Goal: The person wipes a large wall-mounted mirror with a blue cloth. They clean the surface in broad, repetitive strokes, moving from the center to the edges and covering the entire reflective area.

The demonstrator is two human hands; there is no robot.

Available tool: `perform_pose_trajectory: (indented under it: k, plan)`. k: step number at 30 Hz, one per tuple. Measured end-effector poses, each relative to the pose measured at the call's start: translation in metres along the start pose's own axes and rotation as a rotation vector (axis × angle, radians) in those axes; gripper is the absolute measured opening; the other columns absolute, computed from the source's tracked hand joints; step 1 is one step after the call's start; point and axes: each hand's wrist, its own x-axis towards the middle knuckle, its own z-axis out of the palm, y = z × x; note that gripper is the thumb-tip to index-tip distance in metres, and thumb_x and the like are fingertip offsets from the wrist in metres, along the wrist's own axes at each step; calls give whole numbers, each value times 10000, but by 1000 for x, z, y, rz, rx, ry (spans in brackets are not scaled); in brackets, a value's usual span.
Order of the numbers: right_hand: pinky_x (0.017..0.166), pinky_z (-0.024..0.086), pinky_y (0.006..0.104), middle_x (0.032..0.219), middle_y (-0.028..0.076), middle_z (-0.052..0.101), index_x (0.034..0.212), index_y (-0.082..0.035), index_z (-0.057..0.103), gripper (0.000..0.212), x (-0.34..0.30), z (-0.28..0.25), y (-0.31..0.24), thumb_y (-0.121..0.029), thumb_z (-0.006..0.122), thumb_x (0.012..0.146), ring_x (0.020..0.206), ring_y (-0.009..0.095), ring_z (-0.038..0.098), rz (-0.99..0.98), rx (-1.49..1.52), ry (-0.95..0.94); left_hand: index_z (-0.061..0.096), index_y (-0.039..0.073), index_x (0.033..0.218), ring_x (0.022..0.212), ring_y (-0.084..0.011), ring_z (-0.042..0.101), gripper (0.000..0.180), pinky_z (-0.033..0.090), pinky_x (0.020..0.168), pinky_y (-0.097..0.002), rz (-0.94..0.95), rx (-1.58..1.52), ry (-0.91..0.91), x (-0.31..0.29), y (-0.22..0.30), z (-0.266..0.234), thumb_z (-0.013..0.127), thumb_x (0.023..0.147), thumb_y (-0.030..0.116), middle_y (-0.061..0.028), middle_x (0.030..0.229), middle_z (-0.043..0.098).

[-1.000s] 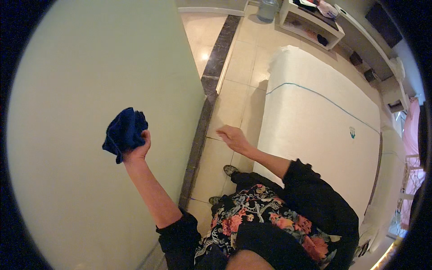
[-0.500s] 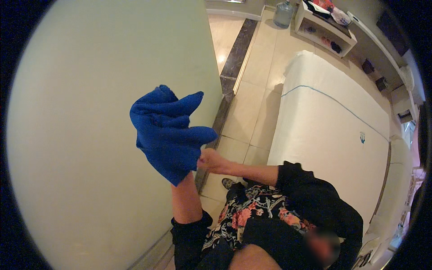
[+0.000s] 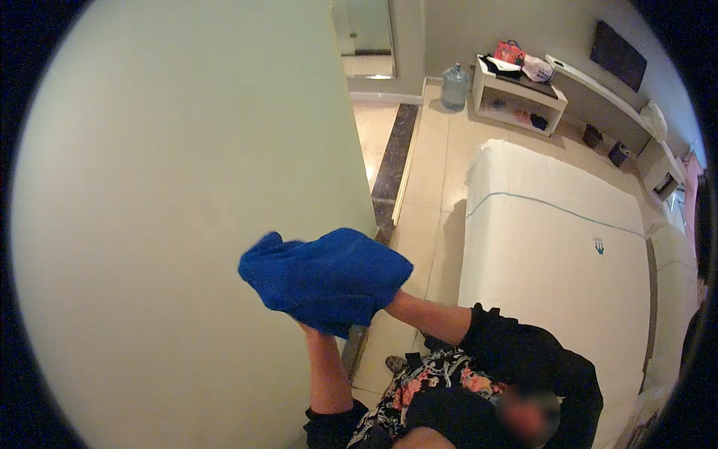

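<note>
A blue cloth (image 3: 325,277) is held up in front of the pale wall, stretched between my two hands. My left hand (image 3: 308,328) is under its lower left part, mostly covered by the fabric; only the wrist shows below it. At the cloth's right edge, my right hand (image 3: 396,300) has hold of it, its fingers hidden behind the folds. The cloth's left end is bunched, while its right part spreads wider and flatter.
To the right stands a bed (image 3: 553,254) with a white cover and a blue line. Beyond it are a low white cabinet (image 3: 482,97) with bags on top and a large clear water bottle (image 3: 454,90). The pale wall (image 3: 172,187) fills the left side; a dark floor strip (image 3: 395,161) runs beside it.
The cloth has moved down and right and spread wider. My right hand, bare beside the cloth before, is now behind its right edge. The view has tilted up toward the far wall.
</note>
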Motion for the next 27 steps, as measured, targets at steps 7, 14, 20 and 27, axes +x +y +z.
perform_pose_trajectory:
  k: [7,14,20,27]
  plan:
    - [907,355,358,1137,161,491,1155,-71,468,405,30,-54,-72,-200,587,790,1073,274,457,-260,156,336,368,39,1234,1050,-209,481,468,402,901,-346,-190,-335,-12,4,11,67,492,867,300,-85,1206,464]
    - [975,295,417,1231,182,457,1135,-90,510,359,117,-98,-159,-118,547,778,1176,337,403,-1076,-24,499,408,44,1214,1093,-215,459,483,375,921,-351,-186,-381,-265,76,32,98,564,806,250,-87,1210,477]
    - [1003,56,579,1393,133,239,1263,-213,394,648,203,-71,-208,-435,593,689,1292,332,193,-1374,-610,2,453,88,1218,1055,-237,484,389,368,876,-365,-42,-1603,-464,107,44,92,450,862,246,-109,1191,504]
    - [1005,73,597,1382,99,280,1226,-198,399,637,256,-39,-197,-335,651,656,1286,300,229,-1607,-613,176,467,46,1184,993,-276,526,420,420,817,-411,-165,-1001,-118,132,68,85,385,880,324,-134,1128,537]
